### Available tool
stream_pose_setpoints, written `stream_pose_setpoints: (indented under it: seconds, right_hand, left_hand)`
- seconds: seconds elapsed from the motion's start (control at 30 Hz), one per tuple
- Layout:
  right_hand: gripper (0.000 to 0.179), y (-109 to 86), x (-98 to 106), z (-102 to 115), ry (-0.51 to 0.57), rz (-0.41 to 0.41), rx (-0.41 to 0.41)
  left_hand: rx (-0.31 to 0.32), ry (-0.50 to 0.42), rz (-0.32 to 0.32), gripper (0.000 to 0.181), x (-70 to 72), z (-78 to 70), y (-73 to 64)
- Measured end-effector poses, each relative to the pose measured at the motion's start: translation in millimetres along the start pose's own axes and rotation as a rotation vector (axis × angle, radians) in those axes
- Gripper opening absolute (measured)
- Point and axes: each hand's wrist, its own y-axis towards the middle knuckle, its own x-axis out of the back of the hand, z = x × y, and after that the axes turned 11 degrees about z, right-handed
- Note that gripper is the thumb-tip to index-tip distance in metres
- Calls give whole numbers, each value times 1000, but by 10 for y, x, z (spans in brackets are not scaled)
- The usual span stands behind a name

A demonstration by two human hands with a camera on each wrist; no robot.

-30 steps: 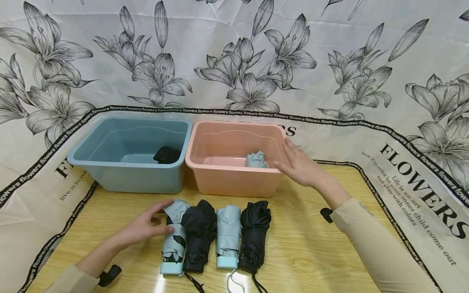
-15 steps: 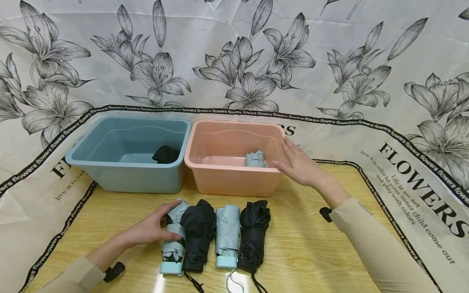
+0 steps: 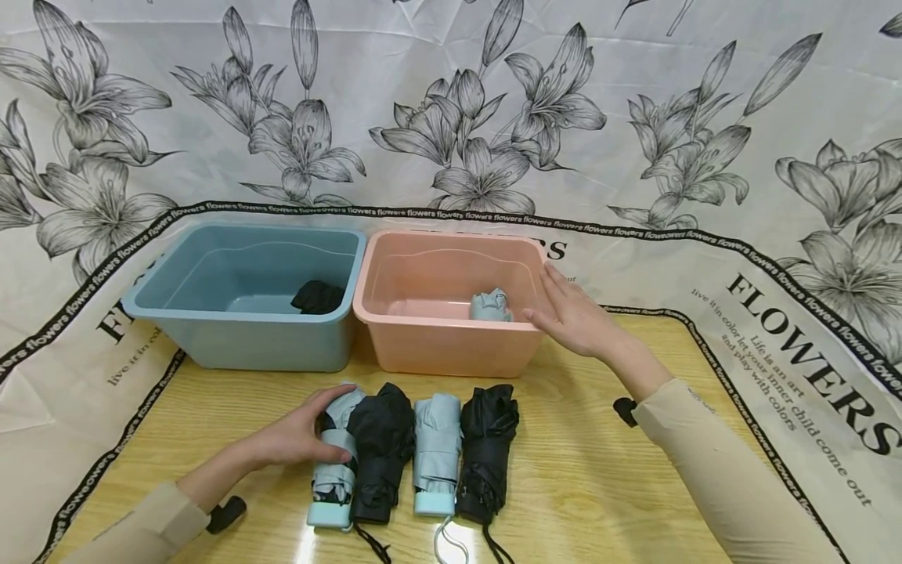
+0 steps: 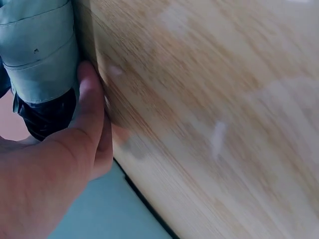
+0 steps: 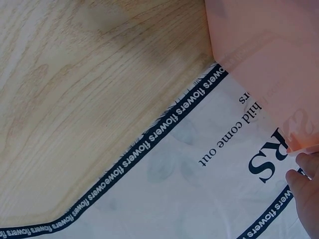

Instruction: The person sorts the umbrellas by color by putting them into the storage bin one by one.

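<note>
My left hand [image 3: 299, 429] spans the leftmost folded light blue umbrella [image 3: 331, 486], thumb across its near half and fingers at its upper end. In the left wrist view the fingers [image 4: 91, 94] lie along the side of that umbrella [image 4: 42, 55], against the wood. Beside it on the table lie a black umbrella [image 3: 380, 450], another light blue umbrella [image 3: 437, 446] and a second black umbrella [image 3: 488, 454]. My right hand [image 3: 574, 317], fingers fairly straight, rests at the right rim of the pink bin [image 3: 451, 345]; the right wrist view shows only its fingertips [image 5: 304, 181].
Behind the umbrellas, a blue bin [image 3: 268, 341] stands left of the pink one, their rims nearly touching. A black bundle [image 3: 319, 298] lies in the blue bin, a light blue bundle [image 3: 491, 305] in the pink. Flower-printed cloth [image 3: 634, 157] borders the wooden table [image 3: 585, 470].
My left hand has moved slightly right and closed in on the leftmost light blue umbrella, its thumb now over it. My right hand has stayed at the pink bin's rim.
</note>
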Motion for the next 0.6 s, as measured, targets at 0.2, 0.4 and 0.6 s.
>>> stream_pose_setpoints:
  seconds: [0.2,0.4,0.6]
  right_hand:
    - [90,4,-8,-6,-8,-6,2]
    - [90,6,-4,0,2,-4,8]
    - [89,-4,7,6,4,-3,7]
  left_hand:
    - [-1,-2,-18,107,-13,-35,-7]
    - [25,-12,-47,107,-37,-58,-25]
    - [35,-40,-89,109,-58,-31,-59]
